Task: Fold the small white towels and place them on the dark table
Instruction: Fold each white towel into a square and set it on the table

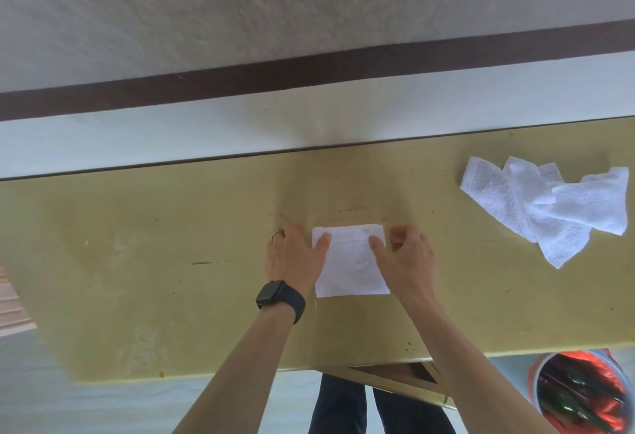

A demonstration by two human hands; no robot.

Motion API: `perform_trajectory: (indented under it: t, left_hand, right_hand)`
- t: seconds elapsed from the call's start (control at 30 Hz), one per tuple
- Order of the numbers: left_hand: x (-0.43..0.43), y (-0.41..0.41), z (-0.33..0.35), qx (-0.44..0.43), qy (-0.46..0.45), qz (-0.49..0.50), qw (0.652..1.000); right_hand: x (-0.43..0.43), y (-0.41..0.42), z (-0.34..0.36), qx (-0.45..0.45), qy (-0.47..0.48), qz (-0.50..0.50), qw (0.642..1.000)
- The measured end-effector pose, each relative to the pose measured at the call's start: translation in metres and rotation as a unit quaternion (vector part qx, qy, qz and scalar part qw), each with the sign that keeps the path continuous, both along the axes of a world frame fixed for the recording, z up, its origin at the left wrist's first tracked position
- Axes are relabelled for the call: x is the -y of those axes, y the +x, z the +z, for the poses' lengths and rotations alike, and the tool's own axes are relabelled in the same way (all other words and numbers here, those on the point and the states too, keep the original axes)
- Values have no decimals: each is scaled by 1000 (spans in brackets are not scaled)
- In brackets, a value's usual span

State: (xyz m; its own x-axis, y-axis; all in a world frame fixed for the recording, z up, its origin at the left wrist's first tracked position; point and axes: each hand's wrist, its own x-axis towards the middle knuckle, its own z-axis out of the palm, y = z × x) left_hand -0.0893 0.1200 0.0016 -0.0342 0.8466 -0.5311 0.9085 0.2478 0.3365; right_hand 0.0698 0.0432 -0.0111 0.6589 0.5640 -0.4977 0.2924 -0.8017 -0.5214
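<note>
A small white towel (350,262), folded into a neat rectangle, lies flat in the middle of the olive-yellow table (137,244). My left hand (295,255) is at its left edge with the thumb pressing on the top left corner. My right hand (405,255) is at its right edge, thumb pressing on the top right corner, the other fingers curled beside the cloth. A loose heap of several unfolded white towels (549,207) lies at the table's far right.
A white wall with a dark brown stripe (309,69) runs behind the table's far edge. Below the near edge at the right stands a bucket lined with a red bag (580,396). My legs (343,406) show under the table edge.
</note>
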Motion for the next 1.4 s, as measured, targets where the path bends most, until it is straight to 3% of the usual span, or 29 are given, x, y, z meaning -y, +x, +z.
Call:
perform_trajectory:
  t: [0.1, 0.23, 0.43, 0.53, 0.63, 0.87, 1.07, 1.23, 1.33, 1.4]
  left_hand:
    - [4, 9, -4, -10, -10, 13, 1000]
    - [4, 15, -4, 23, -36, 47, 998]
    - [10, 3, 26, 236, -49, 167, 956]
    - [7, -10, 53, 268, -33, 119, 955]
    - [1, -20, 97, 310, -1, 87, 947]
    - [6, -34, 242, 417, 96, 55, 902]
    - [53, -49, 359, 491, 206, 44, 845]
    - [128, -60, 408, 530, 282, 94, 794]
    - [182, -69, 412, 512, 328, 161, 777]
    - [222, -81, 406, 454, 387, 211, 774]
  right_hand:
    - [-4, -10, 3, -13, -15, 6, 1000]
    - [-18, -14, 9, -101, -17, -43, 994]
    - [-10, 5, 28, -267, 18, -70, 961]
    - [-2, 14, 64, -294, 64, -22, 954]
    - [1, 21, 115, -282, 124, 24, 951]
    - [9, 26, 255, -134, 257, 141, 947]
    - [32, 7, 357, -78, 423, 174, 886]
    - [71, -16, 399, -79, 476, 211, 850]
    - [105, -42, 409, -81, 501, 250, 825]
    - [130, -68, 407, -65, 511, 286, 808]
